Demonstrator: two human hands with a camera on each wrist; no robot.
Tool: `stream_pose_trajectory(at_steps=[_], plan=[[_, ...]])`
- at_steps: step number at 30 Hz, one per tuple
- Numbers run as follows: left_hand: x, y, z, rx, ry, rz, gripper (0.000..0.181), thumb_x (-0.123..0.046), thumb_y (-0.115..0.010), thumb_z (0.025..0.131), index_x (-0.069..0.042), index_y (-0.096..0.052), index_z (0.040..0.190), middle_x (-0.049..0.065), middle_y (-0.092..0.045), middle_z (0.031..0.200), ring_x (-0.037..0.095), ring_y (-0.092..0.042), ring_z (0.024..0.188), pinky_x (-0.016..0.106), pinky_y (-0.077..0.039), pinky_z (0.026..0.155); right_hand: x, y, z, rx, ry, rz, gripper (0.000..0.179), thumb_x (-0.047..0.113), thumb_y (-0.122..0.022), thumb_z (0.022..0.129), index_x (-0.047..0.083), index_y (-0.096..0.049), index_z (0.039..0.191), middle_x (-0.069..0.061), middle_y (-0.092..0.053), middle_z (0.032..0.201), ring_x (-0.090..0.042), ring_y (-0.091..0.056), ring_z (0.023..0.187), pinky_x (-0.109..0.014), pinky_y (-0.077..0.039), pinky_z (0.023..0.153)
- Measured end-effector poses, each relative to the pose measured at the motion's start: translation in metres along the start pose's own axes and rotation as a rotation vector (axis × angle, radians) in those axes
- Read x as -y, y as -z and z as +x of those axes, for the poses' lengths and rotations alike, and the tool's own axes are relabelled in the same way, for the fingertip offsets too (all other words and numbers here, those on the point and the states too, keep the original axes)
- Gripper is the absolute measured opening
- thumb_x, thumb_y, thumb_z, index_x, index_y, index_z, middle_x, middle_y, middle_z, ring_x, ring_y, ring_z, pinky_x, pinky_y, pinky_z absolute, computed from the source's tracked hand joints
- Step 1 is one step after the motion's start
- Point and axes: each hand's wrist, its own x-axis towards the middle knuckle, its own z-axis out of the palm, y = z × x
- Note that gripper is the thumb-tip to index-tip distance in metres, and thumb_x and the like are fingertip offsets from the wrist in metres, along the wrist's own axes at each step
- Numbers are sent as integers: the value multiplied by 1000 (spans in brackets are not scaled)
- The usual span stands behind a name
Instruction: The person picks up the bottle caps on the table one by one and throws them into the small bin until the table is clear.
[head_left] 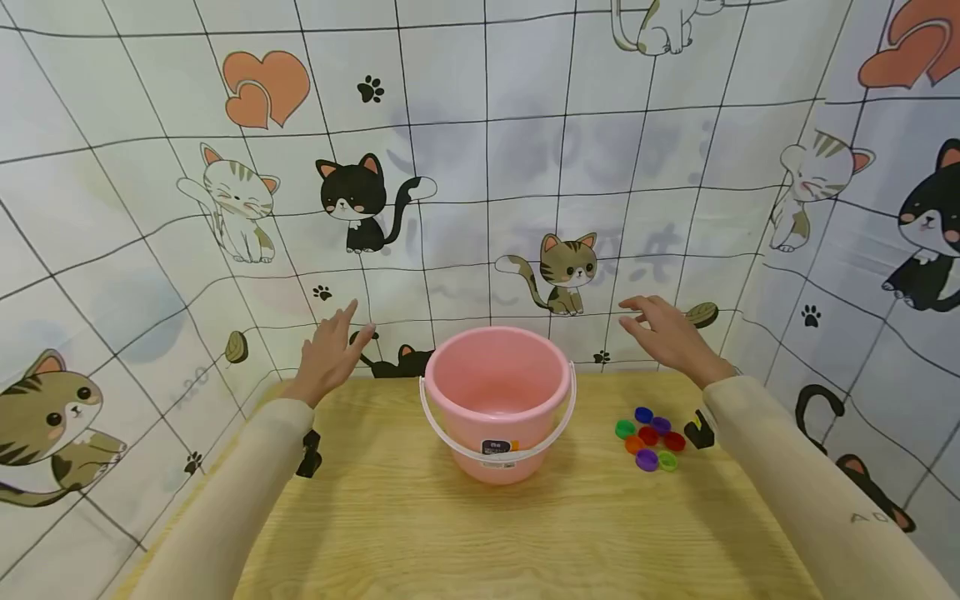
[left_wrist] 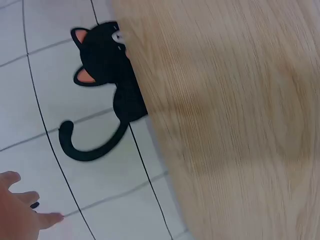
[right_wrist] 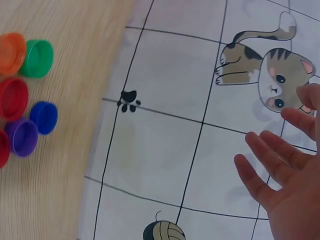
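In the head view a pink bucket (head_left: 480, 450) stands upright on the wooden table, its white handle (head_left: 442, 433) hanging down in front. Several coloured bottle caps (head_left: 648, 436) lie in a loose cluster to its right; the right wrist view shows a green cap (right_wrist: 39, 58) and a blue cap (right_wrist: 44, 118) among them. My left hand (head_left: 327, 350) is raised left of the bucket with its fingers extended, holding nothing. On the other side, my right hand (head_left: 667, 335) hovers above and behind the caps, fingers loosely spread, touching nothing. Part of the left hand (left_wrist: 20, 212) shows in the left wrist view.
A white tiled-pattern sheet (head_left: 517, 158) printed with cartoon cats hangs behind and at both sides. The wooden table (head_left: 420, 533) spreads in front of the bucket. Black objects (head_left: 699, 432) show beside each forearm.
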Motion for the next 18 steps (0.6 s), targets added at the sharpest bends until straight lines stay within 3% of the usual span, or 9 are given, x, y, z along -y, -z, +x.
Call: stream_pose_trajectory(at_steps=[5, 11, 15, 18], plan=[[-17, -10, -5, 2, 0, -296, 81, -66, -29, 105, -21, -5, 168, 21, -17, 172, 47, -23, 155, 70, -22, 120, 7, -2, -9, -113, 52, 87, 48, 35, -43, 111, 2, -53, 144, -25, -55, 142, -44, -57, 123, -64, -46, 100], [-45, -26, -8, 127, 24, -604, 76, -60, -33, 107, -27, -1, 168, 24, -21, 169, 49, -27, 153, 74, -28, 116, 12, -8, -25, -206, 49, 196, 39, 28, -48, 109, 6, -58, 141, -20, -63, 135, -36, -60, 119, -54, -50, 96], [-60, -36, -10, 205, 53, -799, 71, -54, -38, 108, -31, -6, 167, 23, -21, 168, 49, -30, 152, 74, -31, 114, 12, -15, -38, -237, 44, 233, 37, 26, -50, 109, 8, -59, 140, -16, -66, 133, -26, -61, 116, -33, -49, 95], [-68, -43, -13, 252, 81, -898, 69, -53, -39, 108, -34, -9, 167, 22, -21, 169, 48, -33, 151, 71, -34, 114, 11, -23, -48, -257, 31, 279, 35, 26, -50, 109, 11, -59, 139, -14, -68, 130, -8, -62, 110, -15, -45, 90]])
